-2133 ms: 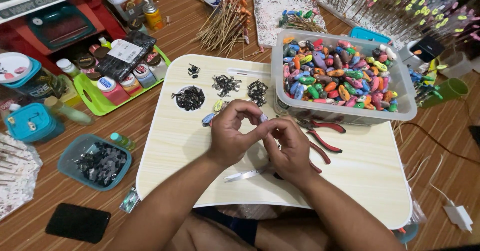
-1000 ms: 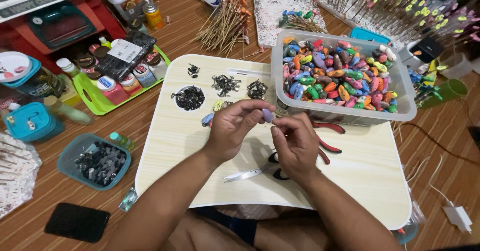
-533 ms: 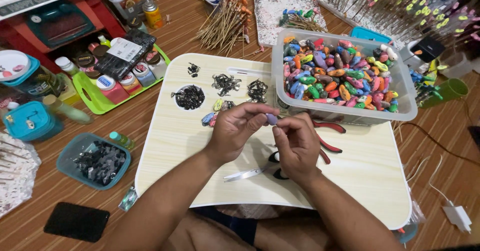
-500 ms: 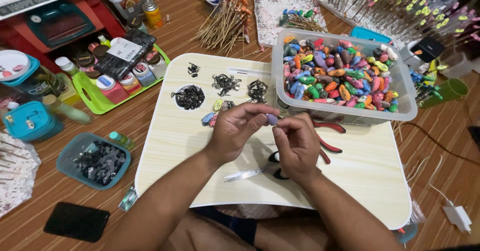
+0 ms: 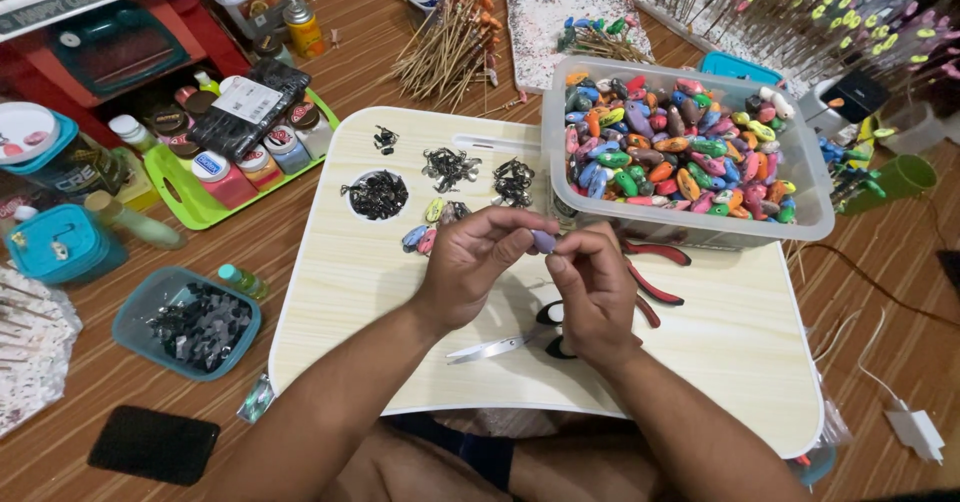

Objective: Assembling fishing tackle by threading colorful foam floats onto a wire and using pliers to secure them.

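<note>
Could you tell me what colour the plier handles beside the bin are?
Red, on the pliers in the head view.

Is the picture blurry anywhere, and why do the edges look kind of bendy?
Head view: the left hand, right hand and small purple piece between them look sharp, under soft, even light; the clear plastic bin shows faint glare on its wall; the wide lens bends the white board near the edges.
</note>
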